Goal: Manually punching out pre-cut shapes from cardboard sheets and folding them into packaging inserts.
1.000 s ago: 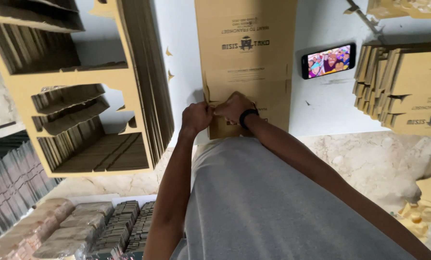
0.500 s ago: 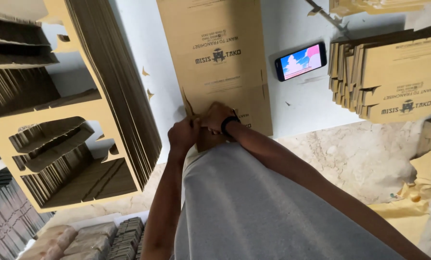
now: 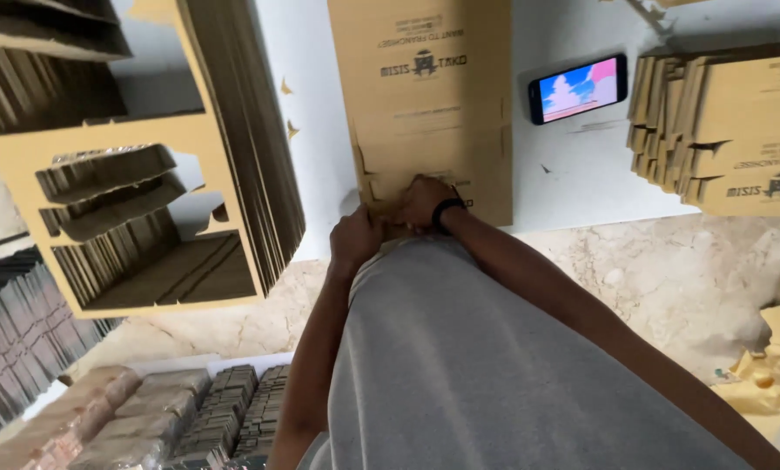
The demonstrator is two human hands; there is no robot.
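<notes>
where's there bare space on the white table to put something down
Bare white table lies below the phone, between the flat cardboard sheet and the right stack of folded boxes. A narrower strip runs between the sheet and the left stack. Both hands crowd the sheet's near edge.

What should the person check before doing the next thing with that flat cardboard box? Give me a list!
1. Both hands on the near edge of the flat cardboard box: ok; left hand and right hand both touch it.
2. Box lying flat on the white table: ok.
3. Grip on the flap: cannot tell; the fingers are hidden by the hands.
4. Phone out of the way: ok, it lies apart, right of the box.
5. Stack of folded boxes clear of the work: ok, further right.
6. Cardboard scraps beside the box: not ok, small bits lie on the table.
</notes>
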